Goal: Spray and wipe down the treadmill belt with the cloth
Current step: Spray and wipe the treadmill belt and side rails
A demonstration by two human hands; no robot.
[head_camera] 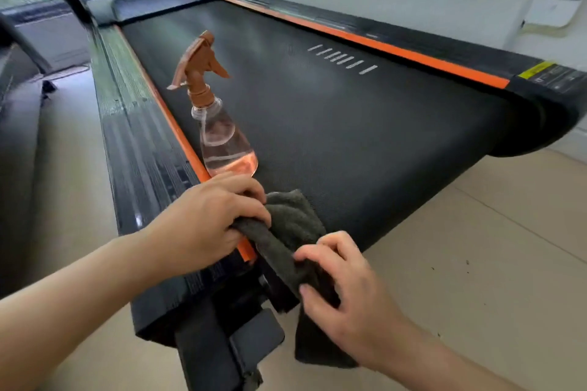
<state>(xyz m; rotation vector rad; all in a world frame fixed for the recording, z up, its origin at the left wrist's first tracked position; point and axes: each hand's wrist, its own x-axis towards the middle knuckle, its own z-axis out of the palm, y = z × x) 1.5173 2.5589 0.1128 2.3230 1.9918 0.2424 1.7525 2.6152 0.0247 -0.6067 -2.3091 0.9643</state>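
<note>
Treadmill belt [333,124], a broad black textured rubber surface with a short row of pale dashes printed on it, stretched away beyond both hands and curved down over its near end to the right of them. A dark grey, nubby terry cloth [293,225] lay bunched at the belt's near corner, drawn into a twisted rope between the hands. The left hand [206,219] was curled closed around the cloth's upper end, knuckles up, over the thin orange trim strip [178,130] along the belt's edge. The right hand [346,289] pinched the lower part, fingers bent over the folds, and the loose tail hung below it off the deck, its end hidden behind the wrist. Just beyond the left hand stood a clear, cone-shaped plastic spray bottle [222,140] with a brown trigger head and a shallow layer of liquid, upright on the belt. The ribbed black side rail [136,149] was blurred.
</note>
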